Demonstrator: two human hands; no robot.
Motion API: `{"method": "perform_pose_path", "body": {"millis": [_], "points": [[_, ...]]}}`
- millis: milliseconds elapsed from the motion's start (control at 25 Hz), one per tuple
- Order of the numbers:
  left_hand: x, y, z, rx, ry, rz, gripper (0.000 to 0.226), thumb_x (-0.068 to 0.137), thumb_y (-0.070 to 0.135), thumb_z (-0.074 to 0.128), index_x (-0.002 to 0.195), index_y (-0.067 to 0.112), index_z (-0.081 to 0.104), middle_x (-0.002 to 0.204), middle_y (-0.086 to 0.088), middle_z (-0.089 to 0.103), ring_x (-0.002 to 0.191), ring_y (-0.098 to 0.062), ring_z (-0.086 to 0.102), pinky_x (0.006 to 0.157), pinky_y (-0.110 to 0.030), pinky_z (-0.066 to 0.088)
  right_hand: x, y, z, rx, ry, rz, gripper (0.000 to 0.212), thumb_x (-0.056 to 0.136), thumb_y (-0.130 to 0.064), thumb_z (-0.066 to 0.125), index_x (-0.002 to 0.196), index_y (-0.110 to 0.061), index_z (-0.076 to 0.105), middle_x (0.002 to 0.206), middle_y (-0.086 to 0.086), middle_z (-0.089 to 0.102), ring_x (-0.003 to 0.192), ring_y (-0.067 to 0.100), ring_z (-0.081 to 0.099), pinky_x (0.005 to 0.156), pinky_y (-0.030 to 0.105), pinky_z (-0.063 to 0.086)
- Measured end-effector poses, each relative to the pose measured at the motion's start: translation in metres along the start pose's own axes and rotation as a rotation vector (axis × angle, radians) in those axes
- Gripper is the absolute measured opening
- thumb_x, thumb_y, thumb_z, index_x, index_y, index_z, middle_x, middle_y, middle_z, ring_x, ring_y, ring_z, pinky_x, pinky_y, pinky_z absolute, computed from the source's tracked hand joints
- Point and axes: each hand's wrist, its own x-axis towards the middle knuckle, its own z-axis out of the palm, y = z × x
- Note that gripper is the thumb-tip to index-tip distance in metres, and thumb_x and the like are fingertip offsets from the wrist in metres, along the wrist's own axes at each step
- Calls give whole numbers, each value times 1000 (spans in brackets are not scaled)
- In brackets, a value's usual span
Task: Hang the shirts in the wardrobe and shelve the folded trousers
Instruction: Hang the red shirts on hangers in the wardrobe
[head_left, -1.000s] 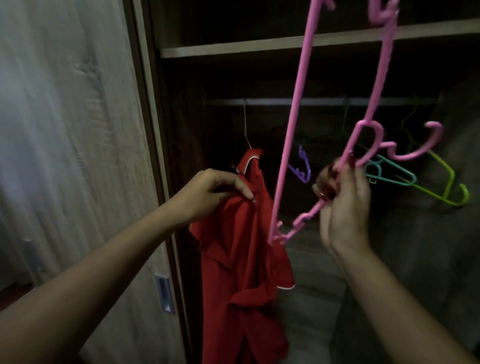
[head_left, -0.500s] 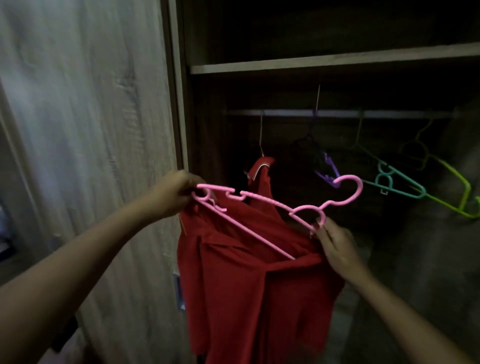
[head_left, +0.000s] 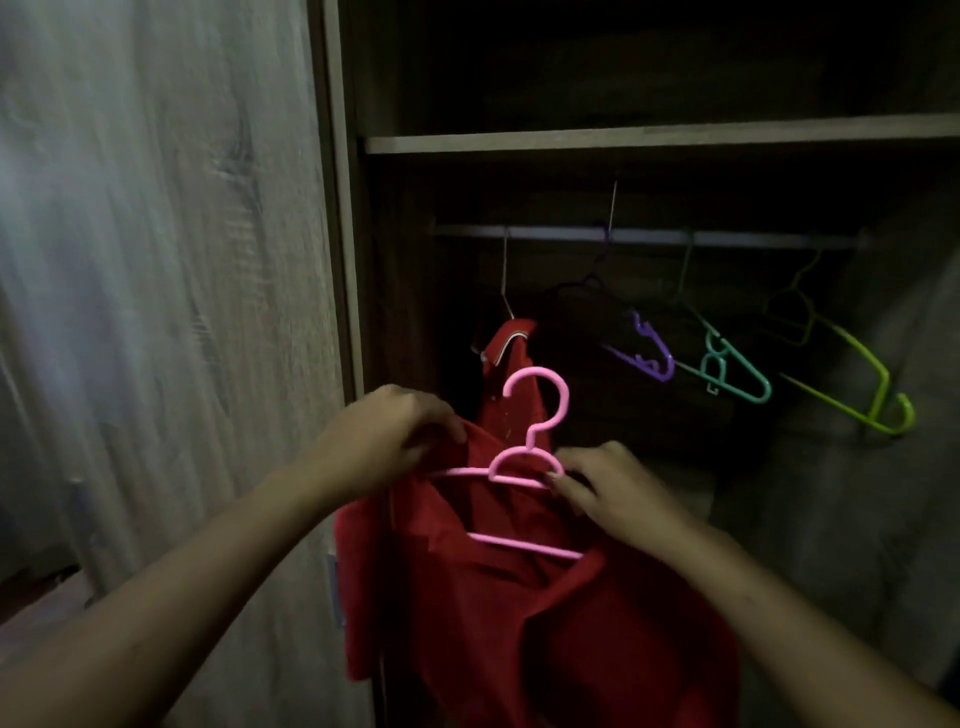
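A red shirt (head_left: 498, 613) hangs in front of me at the open wardrobe. A pink hanger (head_left: 524, 462) stands upright against its top, hook up, its lower bar lying across the cloth. My left hand (head_left: 384, 441) pinches the shirt's shoulder and the hanger's left arm. My right hand (head_left: 608, 488) pinches the hanger's right arm by the neck loop. Behind them a second red shirt (head_left: 506, 358) hangs from a wire hanger on the rail (head_left: 727, 240).
Purple (head_left: 647, 353), teal (head_left: 732, 371) and yellow-green (head_left: 852, 384) empty hangers hang on the rail to the right. A shelf board (head_left: 660, 137) runs above the rail. The wardrobe's wooden door (head_left: 171, 312) fills the left side.
The pink hanger came down from high at the right, then turned upright with its hook up against the red shirt. Both hands moved closer together at the shirt's top.
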Motion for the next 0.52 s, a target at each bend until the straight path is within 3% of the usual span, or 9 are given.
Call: {"method": "perform_pose_path", "body": {"millis": [120, 200, 280, 360, 480, 520], "points": [[-7, -8, 5, -151, 14, -92, 43, 82, 64, 39, 113, 37, 51, 89, 8, 67, 76, -5, 63, 68, -31, 52, 6, -3, -16, 77, 131, 0, 23, 85, -25, 50, 63, -29, 47, 53, -7, 51, 52, 6, 49, 56, 30, 37], [-8, -20, 11, 36, 72, -115, 62, 80, 75, 25, 116, 33, 53, 95, 9, 65, 83, -9, 58, 74, -31, 50, 10, -7, -22, 80, 170, -16, 33, 86, -20, 53, 57, -32, 42, 50, -7, 50, 48, 6, 47, 52, 25, 33], [-9, -24, 23, 69, 20, -68, 68, 80, 76, 22, 108, 25, 59, 90, 9, 62, 86, -11, 56, 75, -32, 48, 14, -7, -25, 91, 136, -22, 38, 86, -15, 56, 55, -33, 44, 51, -3, 57, 48, 8, 52, 51, 22, 36], [-8, -23, 34, -136, 63, -94, 51, 82, 68, 33, 91, 24, 59, 70, 14, 56, 68, -2, 55, 62, -28, 45, 15, -4, -30, 95, 101, -42, 34, 86, -13, 58, 58, -31, 52, 56, -4, 63, 53, 5, 58, 54, 18, 40], [-1, -29, 43, -173, 182, -132, 34, 84, 58, 40, 87, 28, 56, 63, 10, 57, 59, -2, 56, 57, -37, 47, 6, 21, -55, 159, 40, -13, 13, 82, -13, 67, 89, -23, 69, 84, -7, 71, 81, 3, 66, 75, 16, 48], [2, -33, 41, -167, 208, -140, 31, 84, 58, 41, 87, 31, 56, 64, 9, 59, 59, -2, 57, 58, -39, 48, 0, 33, -66, 174, 10, 43, 22, 79, -13, 72, 97, -24, 68, 92, -8, 71, 88, 3, 66, 81, 18, 49]]}}
